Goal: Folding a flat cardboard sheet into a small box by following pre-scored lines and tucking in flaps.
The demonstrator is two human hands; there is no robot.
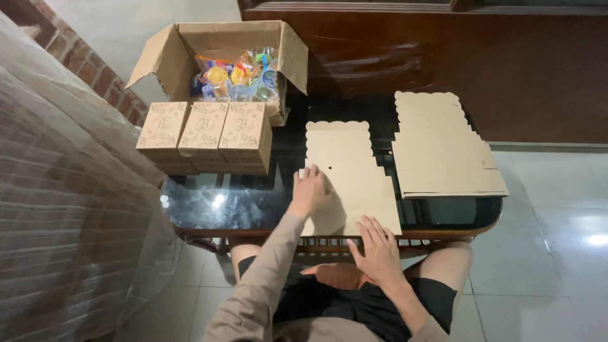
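A flat, unfolded brown cardboard box blank [345, 168] with a scalloped far edge lies on the dark glass table [240, 202] in front of me. My left hand [309, 190] rests flat on its left edge, fingers together. My right hand [375, 248] lies palm down with spread fingers on the blank's near right corner, at the table's front edge. Neither hand grips anything.
A stack of more flat blanks [443, 149] lies to the right. Three folded patterned brown boxes [206, 136] stand at the left. Behind them an open carton [234, 66] holds colourful wrapped items. A plastic-covered sofa [63, 202] is left; dark wooden furniture [443, 57] stands behind.
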